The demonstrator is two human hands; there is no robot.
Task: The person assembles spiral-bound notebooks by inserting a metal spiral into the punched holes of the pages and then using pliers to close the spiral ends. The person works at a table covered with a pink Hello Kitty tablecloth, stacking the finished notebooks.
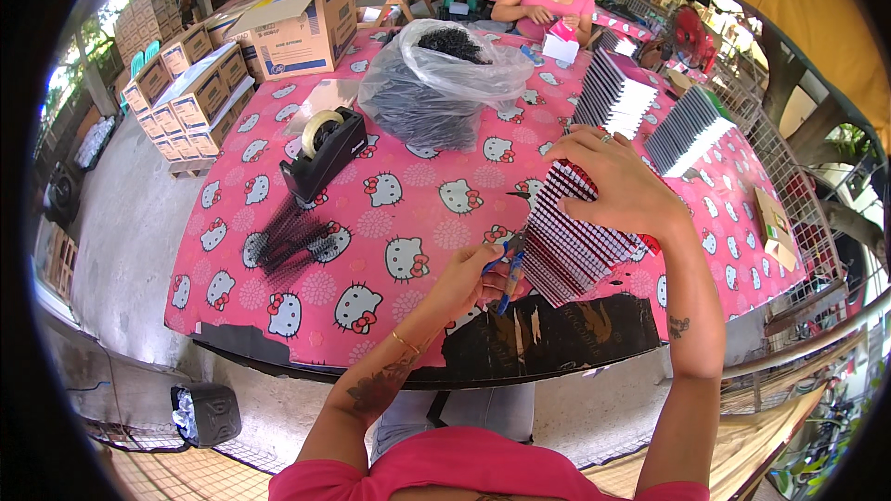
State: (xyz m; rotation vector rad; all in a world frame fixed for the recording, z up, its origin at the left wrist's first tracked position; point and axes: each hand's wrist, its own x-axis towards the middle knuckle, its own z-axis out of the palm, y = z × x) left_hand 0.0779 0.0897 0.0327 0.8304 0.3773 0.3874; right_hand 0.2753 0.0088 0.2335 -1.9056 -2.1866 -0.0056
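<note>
My left hand (481,276) is closed round a blue-handled hand tool (510,271) with a dark head. Whether it is pliers or scissors I cannot make out. The tool lies against the left edge of a stack of spiral-bound notebooks (571,239), whose dark coils run in rows beside white pages and red covers. Across the top of that stack, my right hand (617,181) is spread with its fingers curved over the far edge, gripping it. Several loose black coils (290,246) lie on the table to the left.
A black tape dispenser (327,153) and a clear bag of black coils (436,83) stand on the pink patterned table cover (371,260). More notebook stacks (687,130) are at the right. Cardboard boxes (302,32) stand back left. Across the table, another person (554,0) handles a small item.
</note>
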